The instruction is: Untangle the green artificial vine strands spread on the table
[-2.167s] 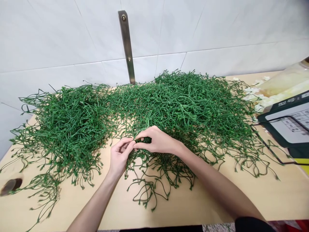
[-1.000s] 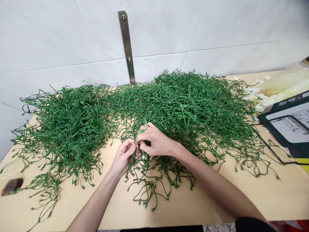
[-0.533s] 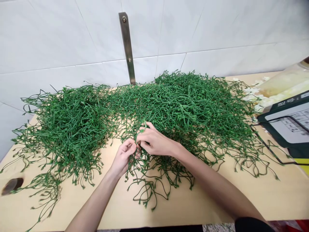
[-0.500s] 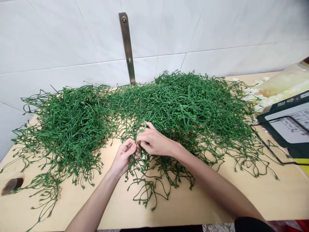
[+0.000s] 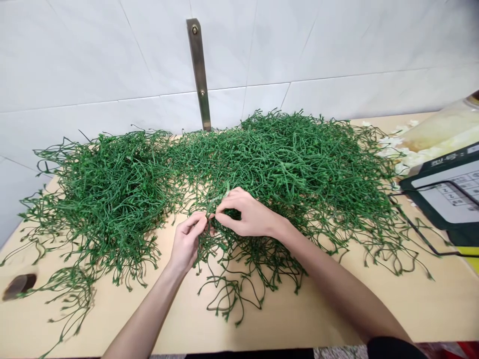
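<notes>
Artificial green stems [image 5: 108, 184] lay tangled at the left of the wood-look table [image 5: 179, 319], some trailing toward its near edge. Mid-table, the left hand [image 5: 186, 242] pinched a slender stem [image 5: 215, 200] that slanted up beyond the fingertips. Just beside it was the right hand [image 5: 245, 212], thumb and forefinger nearly together; whether they gripped anything could not be told. Further right lay a broader heap [image 5: 299, 154], then white artificial flowers [image 5: 391, 143]. Work on the held stem appeared unfinished; whether either pile was completed stock could not be established.
</notes>
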`<move>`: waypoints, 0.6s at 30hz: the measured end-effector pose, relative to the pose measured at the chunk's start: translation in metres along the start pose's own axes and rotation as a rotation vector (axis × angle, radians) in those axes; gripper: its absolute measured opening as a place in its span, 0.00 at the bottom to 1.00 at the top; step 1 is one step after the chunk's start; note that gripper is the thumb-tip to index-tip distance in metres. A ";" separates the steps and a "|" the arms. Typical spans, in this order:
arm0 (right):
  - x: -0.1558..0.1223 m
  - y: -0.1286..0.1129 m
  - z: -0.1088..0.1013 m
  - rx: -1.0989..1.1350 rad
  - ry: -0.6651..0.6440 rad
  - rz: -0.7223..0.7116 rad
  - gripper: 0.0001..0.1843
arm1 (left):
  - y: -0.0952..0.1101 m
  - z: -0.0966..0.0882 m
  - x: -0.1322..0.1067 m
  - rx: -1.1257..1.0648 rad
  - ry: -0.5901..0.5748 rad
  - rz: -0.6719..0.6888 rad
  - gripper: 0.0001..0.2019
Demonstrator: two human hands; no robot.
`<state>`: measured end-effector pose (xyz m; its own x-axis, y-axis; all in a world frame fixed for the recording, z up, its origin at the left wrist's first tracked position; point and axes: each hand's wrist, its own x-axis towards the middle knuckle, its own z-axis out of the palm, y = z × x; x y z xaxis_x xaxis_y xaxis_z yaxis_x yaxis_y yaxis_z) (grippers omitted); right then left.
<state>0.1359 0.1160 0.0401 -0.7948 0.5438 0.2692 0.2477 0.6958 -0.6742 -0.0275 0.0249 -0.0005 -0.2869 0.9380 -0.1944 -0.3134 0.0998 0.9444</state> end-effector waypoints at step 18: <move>0.001 0.000 0.005 0.237 -0.028 0.127 0.09 | -0.004 -0.007 0.001 0.150 -0.045 0.016 0.14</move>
<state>0.1327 0.1141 0.0374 -0.7815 0.6044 0.1550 0.2126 0.4914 -0.8446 -0.0325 0.0232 -0.0066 -0.2493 0.9534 -0.1701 -0.1697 0.1299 0.9769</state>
